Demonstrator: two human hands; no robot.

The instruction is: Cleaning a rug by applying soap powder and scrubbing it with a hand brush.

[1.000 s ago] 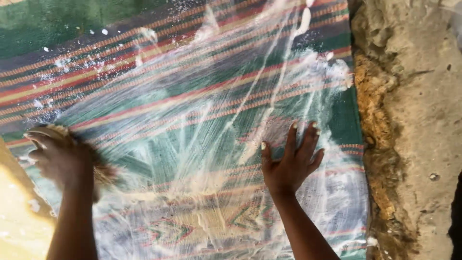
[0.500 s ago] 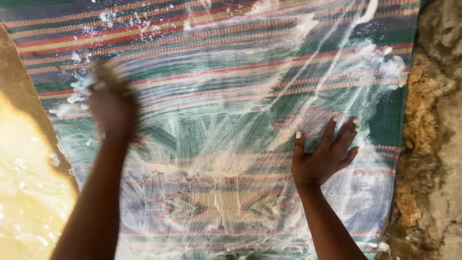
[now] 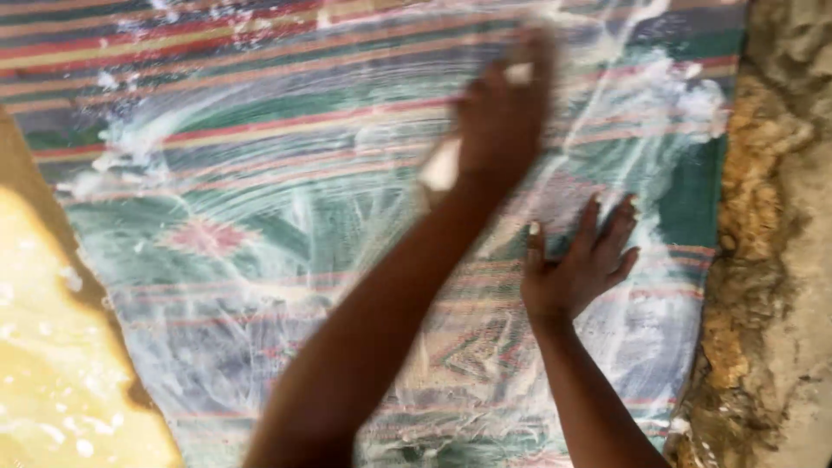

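Note:
A wet rug with green, red and yellow stripes lies flat, smeared with white soap foam. My left hand is blurred with motion over the rug's upper middle. It is closed on a pale brush that sticks out below the palm. My right hand rests flat on the rug near its right edge, fingers spread, holding nothing. My left forearm crosses the rug's middle and hides part of the pattern.
Rough brown and grey stone borders the rug on the right. Muddy yellow water lies along the rug's left edge. Clumps of foam sit near the upper right corner.
My left hand swept with the brush from the rug's lower left up and across to the upper middle. My right hand stayed pressed flat in the same spot.

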